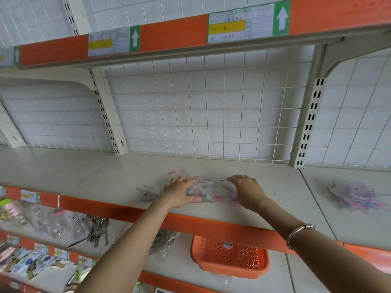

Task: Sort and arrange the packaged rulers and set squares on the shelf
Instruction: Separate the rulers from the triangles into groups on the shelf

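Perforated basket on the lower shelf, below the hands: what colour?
Orange. The basket shows best in the head view, the only one.

Shop aisle: I face retail racking, its orange shelf edge (173,32) carrying price labels (239,24) with green arrows above my left hand (179,193) and right hand (247,191), a wire-grid back panel (201,106) beyond them, spoons (99,229) and an orange basket (230,259) stocked on the shelf below my arms.

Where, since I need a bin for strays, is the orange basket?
In the head view, the orange perforated basket sits low and right of centre, on the lower shelf, one level below the ruler packets.
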`<state>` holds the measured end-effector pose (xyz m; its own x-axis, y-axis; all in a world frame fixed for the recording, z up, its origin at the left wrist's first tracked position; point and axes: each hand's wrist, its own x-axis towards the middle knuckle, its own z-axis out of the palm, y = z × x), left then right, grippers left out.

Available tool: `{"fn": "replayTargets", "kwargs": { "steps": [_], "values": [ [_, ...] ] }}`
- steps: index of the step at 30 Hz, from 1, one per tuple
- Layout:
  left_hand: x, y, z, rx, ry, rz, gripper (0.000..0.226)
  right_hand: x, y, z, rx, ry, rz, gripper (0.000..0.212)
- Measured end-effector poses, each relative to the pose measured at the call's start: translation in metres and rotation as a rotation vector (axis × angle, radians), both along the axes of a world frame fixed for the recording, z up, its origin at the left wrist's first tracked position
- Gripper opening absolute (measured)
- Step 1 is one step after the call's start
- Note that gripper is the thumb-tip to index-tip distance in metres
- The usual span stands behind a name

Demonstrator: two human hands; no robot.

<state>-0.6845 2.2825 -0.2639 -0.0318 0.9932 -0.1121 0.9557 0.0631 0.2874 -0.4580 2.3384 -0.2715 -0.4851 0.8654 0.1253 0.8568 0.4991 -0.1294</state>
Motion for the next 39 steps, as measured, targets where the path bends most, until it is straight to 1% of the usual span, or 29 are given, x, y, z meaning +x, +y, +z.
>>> {"fn": "replayTargets", "kwargs": {
  "steps": [1,3,5,8,11,14,18,21,24,27,30,34,36,39],
  "values": [
    [-0.001,-0.001,0.001,0.032,0.008,0.002,0.073,-0.003,-0.002,0.002,0.006,0.051,0.019,0.048],
    [-0.006,-0.004,0.005,0.086,0.008,0.004,0.070,-0.008,-0.008,0.007,-0.043,0.086,0.085,0.042],
    [-0.012,-0.007,0.009,0.116,0.000,0.000,0.058,-0.013,-0.013,0.008,-0.117,0.061,0.133,0.044],
    [-0.020,-0.009,0.010,0.120,0.031,-0.020,0.042,-0.017,-0.016,0.008,-0.165,0.072,0.123,0.043],
    [-0.025,-0.012,0.009,0.093,0.049,-0.026,0.040,-0.018,-0.018,0.008,-0.184,0.119,0.093,0.046],
    [-0.026,-0.015,0.009,0.101,-0.025,0.002,0.036,-0.019,-0.019,0.010,-0.171,0.142,0.058,0.046],
    [-0.025,-0.014,0.006,0.081,-0.113,0.020,0.026,-0.022,-0.020,0.017,-0.179,0.084,0.027,0.049],
    [-0.025,-0.013,0.005,0.047,-0.122,0.009,0.027,-0.022,-0.022,0.020,-0.188,0.010,0.000,0.050],
    [-0.023,-0.009,0.003,0.035,-0.121,-0.010,0.030,-0.019,-0.023,0.020,-0.222,-0.023,0.003,0.046],
    [-0.019,-0.005,-0.001,0.045,-0.203,-0.032,0.025,-0.012,-0.022,0.019,-0.215,-0.025,-0.017,0.043],
    [-0.011,-0.002,0.000,0.063,-0.298,-0.064,0.015,-0.003,-0.020,0.020,-0.182,0.025,-0.080,0.032],
    [0.003,0.007,0.003,0.092,-0.365,-0.088,0.009,0.012,-0.018,0.025,-0.169,0.086,-0.193,0.020],
    [0.013,0.012,0.005,0.120,-0.388,-0.092,0.009,0.020,-0.016,0.027,-0.171,0.145,-0.250,0.022],
    [0.028,0.020,0.009,0.161,-0.362,-0.102,0.007,0.032,-0.015,0.030,-0.158,0.219,-0.303,0.027]
  ]
}}
